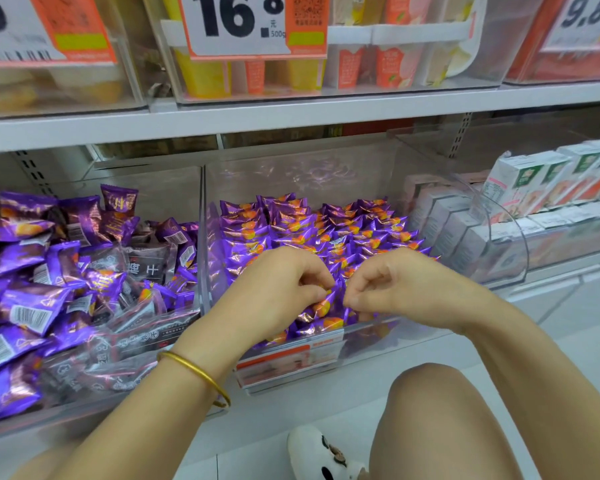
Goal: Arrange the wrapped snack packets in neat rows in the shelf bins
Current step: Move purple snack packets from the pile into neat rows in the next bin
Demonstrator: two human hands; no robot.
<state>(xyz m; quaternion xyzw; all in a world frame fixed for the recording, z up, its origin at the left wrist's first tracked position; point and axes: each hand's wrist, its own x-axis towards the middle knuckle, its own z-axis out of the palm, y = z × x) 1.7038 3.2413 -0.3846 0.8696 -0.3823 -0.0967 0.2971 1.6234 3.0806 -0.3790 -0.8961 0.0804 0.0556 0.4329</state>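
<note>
Snack packets (pixel 309 230), purple foil with orange print, fill the clear middle bin (pixel 204 237) on the lower shelf, mostly in upright rows from back to front. Front row is not finished. Left hand (pixel 274 289) and right hand (pixel 395 285) meet over the bin's front edge, fingers curled, each pinching an end of one held packet (pixel 328 301) that sits just above the front row. Exact finger contact on the right side is partly hidden by the knuckles. Risk, judging from here: pushing this packet down into a tight row could tip or fan out its neighbours and break the line, since the foil is slick and the packets only lean on each other. Wrists hang close over the rows behind, so a drag could knock those too. Left bin (pixel 94 415) holds a loose jumbled pile (pixel 49 271); spillover across the divider seems unlikely but possible.
</note>
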